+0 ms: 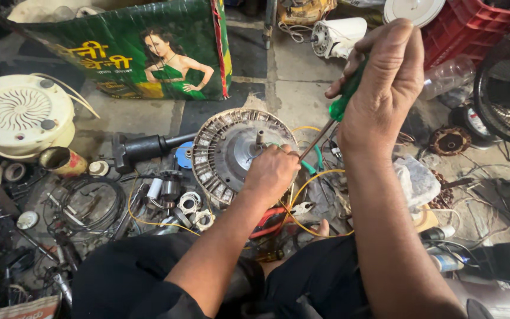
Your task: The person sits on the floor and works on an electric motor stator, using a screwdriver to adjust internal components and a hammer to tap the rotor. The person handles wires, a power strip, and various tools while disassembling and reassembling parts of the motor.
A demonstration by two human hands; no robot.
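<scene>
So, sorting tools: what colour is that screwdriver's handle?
Translucent green plastic screwdriver handle, in the right hand; head view.

Stone floor; motor, wires.

Dull grey metal motor housing, glossy green plastic screwdriver handle

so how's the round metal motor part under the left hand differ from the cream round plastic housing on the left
The round grey metal motor part is tilted, ringed with slotted laminations and has a centre shaft; the cream round plastic housing lies flat with a spiral vent and dark knobs. The left hand rests on the motor part; nothing touches the housing. Both are round and sit on the floor.
</scene>
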